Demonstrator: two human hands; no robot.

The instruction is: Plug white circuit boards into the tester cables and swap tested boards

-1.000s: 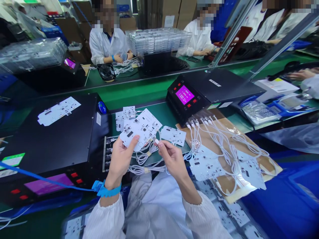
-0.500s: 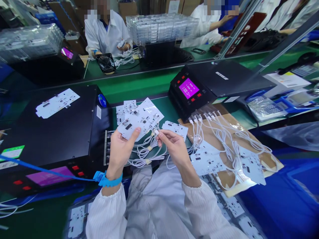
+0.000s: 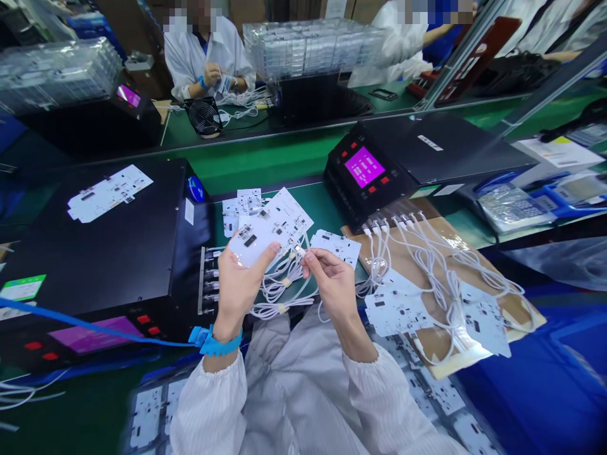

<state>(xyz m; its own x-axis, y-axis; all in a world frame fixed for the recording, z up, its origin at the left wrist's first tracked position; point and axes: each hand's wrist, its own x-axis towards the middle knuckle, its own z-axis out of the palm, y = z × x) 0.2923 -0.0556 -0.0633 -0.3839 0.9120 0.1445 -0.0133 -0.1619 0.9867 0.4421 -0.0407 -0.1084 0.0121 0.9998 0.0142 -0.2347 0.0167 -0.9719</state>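
My left hand [image 3: 246,275] grips a white circuit board [image 3: 270,230] by its lower left edge, thumb on top; the board is tilted up. Between the thumb and fingers of my right hand [image 3: 332,275] is a white USB cable plug [image 3: 300,250], close by the board's lower right edge. I cannot tell whether plug and board are joined. Below them hang coiled white cables [image 3: 279,287]. Another white board [image 3: 336,246] lies behind my right hand, and smaller-looking boards [image 3: 237,208] lie behind the held one.
A black tester box [image 3: 109,234] on the left carries a white board [image 3: 111,193]. At the right stands another tester [image 3: 370,167] with a lit screen; its cables run over brown cardboard [image 3: 436,237]. A blue wrist strap cord [image 3: 104,328] crosses at left. A co-worker [image 3: 208,57] sits opposite.
My left hand and the board have shifted slightly right, and the board has turned a little. My right hand still pinches the plug. The co-worker opposite has brought both hands together.
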